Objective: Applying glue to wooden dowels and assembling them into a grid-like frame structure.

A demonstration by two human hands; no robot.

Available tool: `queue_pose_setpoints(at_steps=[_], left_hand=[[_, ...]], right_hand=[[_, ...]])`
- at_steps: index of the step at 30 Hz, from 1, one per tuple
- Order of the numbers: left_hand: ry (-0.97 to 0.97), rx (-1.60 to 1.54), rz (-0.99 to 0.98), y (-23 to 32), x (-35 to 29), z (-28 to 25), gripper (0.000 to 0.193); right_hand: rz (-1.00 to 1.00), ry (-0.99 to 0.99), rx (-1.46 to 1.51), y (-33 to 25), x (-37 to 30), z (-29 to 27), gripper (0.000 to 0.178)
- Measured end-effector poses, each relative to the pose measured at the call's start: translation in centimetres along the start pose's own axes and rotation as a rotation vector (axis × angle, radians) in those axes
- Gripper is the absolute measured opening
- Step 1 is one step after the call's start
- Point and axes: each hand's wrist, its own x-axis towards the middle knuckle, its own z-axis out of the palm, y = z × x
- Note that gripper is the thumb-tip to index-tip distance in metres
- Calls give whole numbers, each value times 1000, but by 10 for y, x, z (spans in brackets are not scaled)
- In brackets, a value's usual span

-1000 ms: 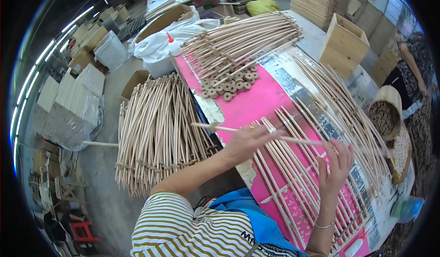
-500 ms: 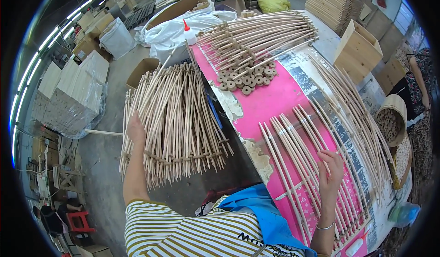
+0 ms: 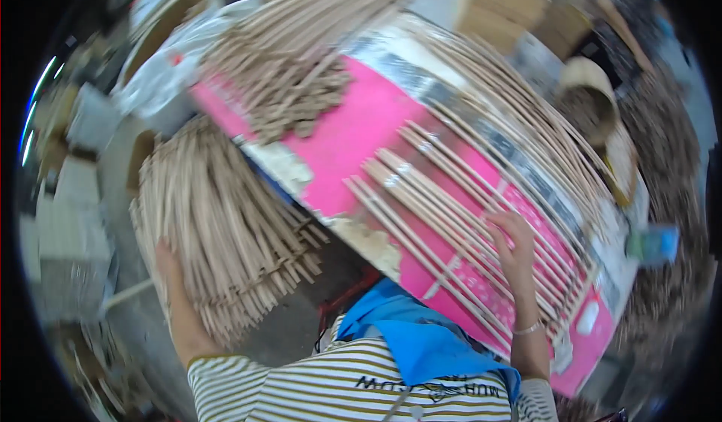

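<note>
My left hand (image 3: 170,262) is at the left side of a tall pile of wooden dowels (image 3: 218,211) with small round wooden pieces near their ends. It touches or nearly touches the outer dowels. Blur hides whether its fingers close on one. Over the pink-topped table (image 3: 376,110), my right hand (image 3: 514,243) hovers above a row of loose wooden dowels (image 3: 444,204) lying side by side. Its fingers are loosely bent, thumb and forefinger apart, and nothing shows between them. A bracelet sits on that wrist.
Farther along the table lie more dowels (image 3: 316,16) and a heap of drilled round wooden pieces (image 3: 301,110). Long dowels (image 3: 519,106) line the right side, near a round tub (image 3: 587,98) and a wooden box (image 3: 500,8). A person's arm (image 3: 624,31) shows at the far right.
The view has swung right and blurred, so the table and pile appear farther left and turned. My left hand is lower along the pile's side; my right stays above the loose dowels.
</note>
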Motion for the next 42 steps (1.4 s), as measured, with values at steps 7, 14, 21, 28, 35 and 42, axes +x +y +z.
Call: queue_pose_setpoints(at_steps=[7,14,21,28,35,42], left_hand=[[135,347,159,84,1,-10,43],[240,-573,815,360,-64,-53,30],[16,-374,1166,561,-112,-3,43],[129,155,1328,612,-78,67,18],[9,36,1330,610,-67,64,18],[56,79,1484,609,-58,57,21]], right_hand=[[203,143,-60,50,-27,-29,14],[169,224,-356,127,-59,-47,25],[270,154,-217,153,-63,-43,14],[260,157,-175,156,-47,-46,8],[380,180,-34,152,-57,-50,13],[361,256,26,139,-52,-53,11]])
